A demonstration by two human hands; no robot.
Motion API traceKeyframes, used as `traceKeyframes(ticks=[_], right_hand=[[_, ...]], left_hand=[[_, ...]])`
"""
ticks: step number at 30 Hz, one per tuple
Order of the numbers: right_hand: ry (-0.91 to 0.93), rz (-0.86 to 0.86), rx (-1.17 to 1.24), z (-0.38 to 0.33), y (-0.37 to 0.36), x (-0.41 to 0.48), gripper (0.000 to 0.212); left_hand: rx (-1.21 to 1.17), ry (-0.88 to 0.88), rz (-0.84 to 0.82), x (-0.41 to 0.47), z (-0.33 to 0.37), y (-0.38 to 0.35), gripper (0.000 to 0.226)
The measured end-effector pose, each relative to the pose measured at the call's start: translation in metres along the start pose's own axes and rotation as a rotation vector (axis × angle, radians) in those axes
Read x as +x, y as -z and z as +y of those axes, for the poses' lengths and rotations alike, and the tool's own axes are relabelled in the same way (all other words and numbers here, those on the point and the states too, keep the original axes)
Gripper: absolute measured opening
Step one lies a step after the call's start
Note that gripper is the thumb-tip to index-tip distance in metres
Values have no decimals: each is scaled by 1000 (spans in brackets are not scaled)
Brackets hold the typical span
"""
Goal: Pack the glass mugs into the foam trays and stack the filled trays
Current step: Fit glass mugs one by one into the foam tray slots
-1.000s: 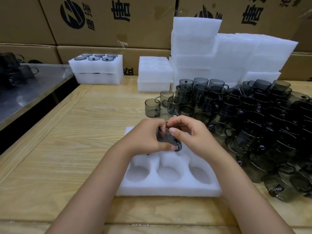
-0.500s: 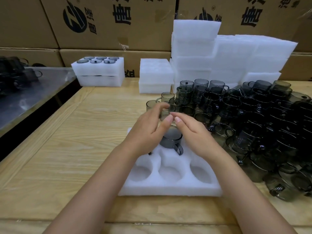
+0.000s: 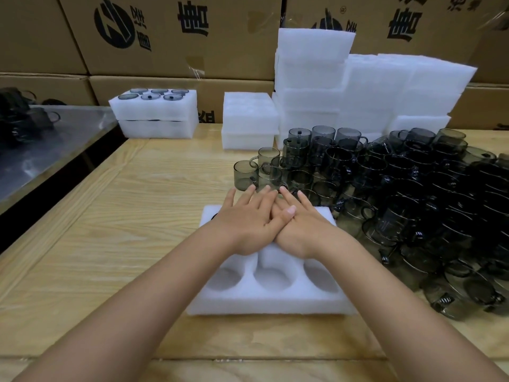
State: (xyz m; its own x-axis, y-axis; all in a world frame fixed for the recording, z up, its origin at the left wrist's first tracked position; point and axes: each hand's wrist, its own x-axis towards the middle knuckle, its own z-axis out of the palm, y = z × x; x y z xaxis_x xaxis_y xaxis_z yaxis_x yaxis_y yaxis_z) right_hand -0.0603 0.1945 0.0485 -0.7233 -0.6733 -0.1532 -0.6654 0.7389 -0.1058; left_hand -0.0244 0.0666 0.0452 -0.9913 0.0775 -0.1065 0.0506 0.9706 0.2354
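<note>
Both my hands lie flat and open on the far row of 1 white foam tray [image 3: 264, 303], fingers straight, holding nothing. My left hand [image 3: 249, 224] overlaps the fingers of my right hand [image 3: 304, 231], its thumb resting across them. I cannot see what is under my palms. The near row of the tray shows 3 empty round holes. The tray sits on the wooden desk [image 3: 110, 244] right in front of me.

The glass mugs [image 3: 413, 194] stand and lie in a dense dark heap on the desk, just right of the tray and behind it, too many to count. 3 paler ones stand at the heap's left edge, just past my fingertips.

At the far left of the desk 2 foam trays are stacked [image 3: 154, 119]. The top one shows 6 dark round tops in its holes. Beside it to the right is a low pile of 2 foam blocks [image 3: 249, 119], then a taller bank of foam [image 3: 314, 78] behind the mugs.

Cardboard boxes [image 3: 170, 37] wall the back. They carry 2 round black logos and large black characters that I cannot read for sure. A metal table [image 3: 55, 150] stands to the left.
</note>
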Motion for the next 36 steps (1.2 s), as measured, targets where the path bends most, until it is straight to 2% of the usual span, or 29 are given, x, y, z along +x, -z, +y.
traceKeyframes(ticks=[5,8,10,12,14,16,18,22,25,27,30,36], right_hand=[[4,61,-1,0,-4,0,60],[11,156,92,-1,-7,-1,52],[8,214,131,-1,-9,-2,49],[4,252,127,-1,-10,-1,48],[-1,289,140,-1,-9,-2,47],[-2,345,168,-1,-10,-4,44],[-11,434,225,-1,-9,-6,40],[-149,749,435,18,-1,-12,28],[-261,862,661,39,1,-21,30],[-285,849,763,48,0,-26,27],[-276,783,775,58,-1,-26,26],[-184,522,545,62,-12,-19,44]], left_hand=[[-29,46,36,1,2,-3,74],[-12,71,46,-2,-8,2,70],[-55,118,123,-8,-27,10,63],[-407,164,251,-16,-48,14,49],[-953,134,347,-23,-59,7,28],[-1279,77,380,-26,-67,-6,30],[-1400,51,352,-26,-72,-15,43],[-1436,50,363,-24,-78,-19,37],[-1413,42,364,-22,-79,-19,36],[-1406,39,351,-21,-80,-18,35],[-1407,48,347,-22,-81,-16,35],[-1426,70,338,-25,-84,-14,35]])
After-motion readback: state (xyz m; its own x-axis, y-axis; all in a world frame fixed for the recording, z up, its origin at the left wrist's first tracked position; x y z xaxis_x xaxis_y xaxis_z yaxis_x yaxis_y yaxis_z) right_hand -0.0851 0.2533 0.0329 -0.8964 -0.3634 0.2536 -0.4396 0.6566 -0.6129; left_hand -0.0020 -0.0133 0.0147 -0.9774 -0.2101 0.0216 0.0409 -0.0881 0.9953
